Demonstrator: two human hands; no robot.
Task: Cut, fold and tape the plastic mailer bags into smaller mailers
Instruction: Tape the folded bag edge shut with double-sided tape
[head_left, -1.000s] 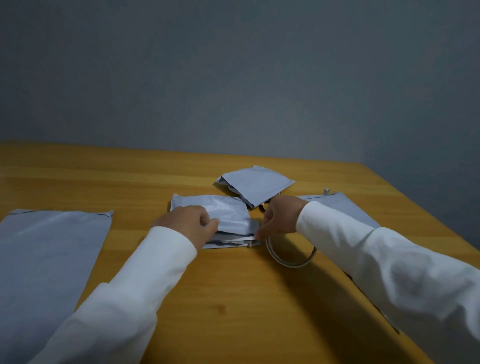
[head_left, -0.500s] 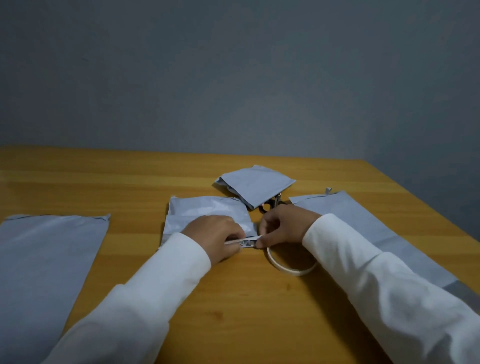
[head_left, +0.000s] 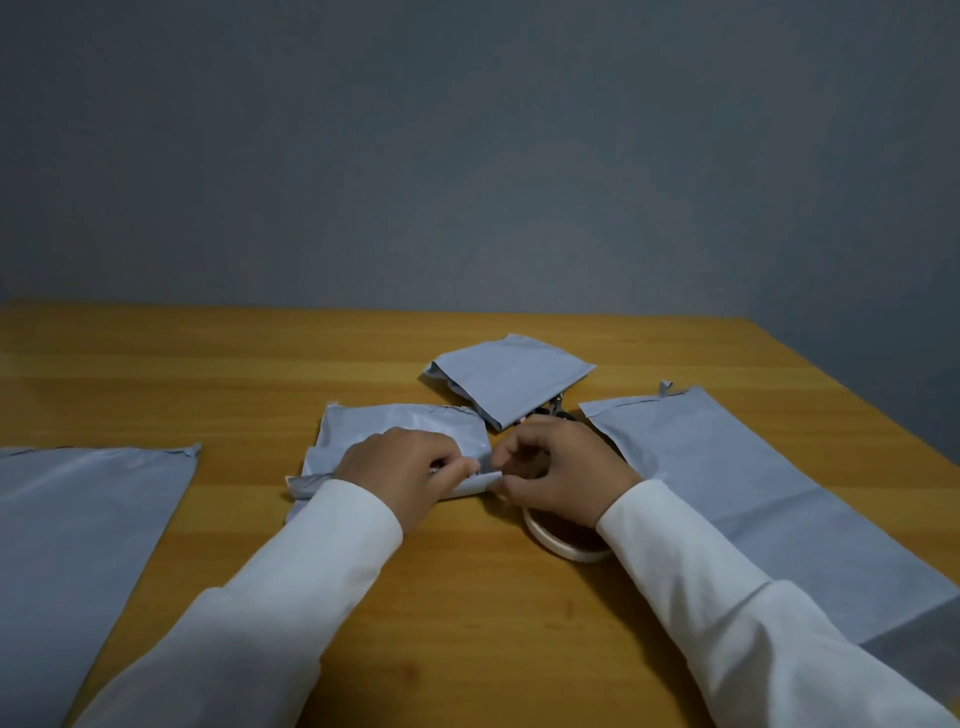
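Head camera is showing the left hand (head_left: 402, 470) and right hand (head_left: 558, 475) pinching the near right corner of a folded mailer (head_left: 405, 426) lying mid-table (head_left: 467, 623). Tape roll (head_left: 563, 545) is sitting under the right wrist. Another folded mailer (head_left: 511, 379) is lying behind, and uncut bags are lying at the left edge (head_left: 78, 545) and right edge (head_left: 769, 499).

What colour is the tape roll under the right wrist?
The tape roll is whitish or cream; the head view shows only its near rim below the right hand.
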